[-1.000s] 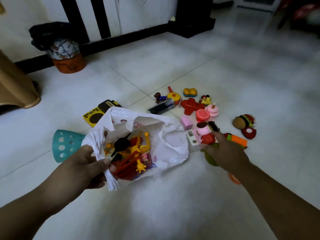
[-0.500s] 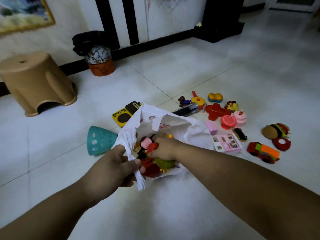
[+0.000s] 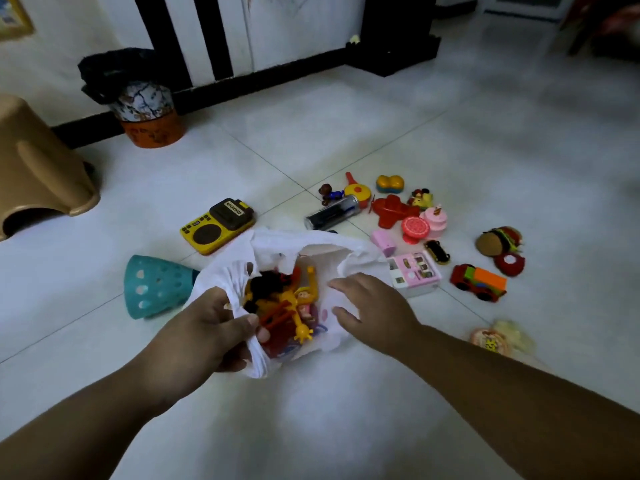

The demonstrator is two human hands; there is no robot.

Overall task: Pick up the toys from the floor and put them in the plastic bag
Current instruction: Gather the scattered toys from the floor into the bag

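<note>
Right hand (image 3: 375,308) withdrawn empty, left hand (image 3: 207,327) gripping bag (image 3: 332,268)

Both forearms are bare, with no sleeves, left hand (image 3: 204,327) and right hand (image 3: 372,306) ungloved.

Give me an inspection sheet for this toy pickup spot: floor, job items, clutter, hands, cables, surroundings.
Surface: pale tiled floor, glossy, grout lines visible.
Job's things: white plastic bag on the floor, mouth open, holding yellow, red and black toys. Outside it: yellow toy radio, teal perforated cone, pink toy box beside the bag, red and orange truck, toy burger, red plane, pink cake.
Clutter: round patterned item near the right forearm, blurred.
Hands: left hand grips the bag's rim; right hand empty, fingers spread over the bag.
Cables: nothing seen.
Surroundings: tan stool, lined bin, black-and-white wall.
</note>
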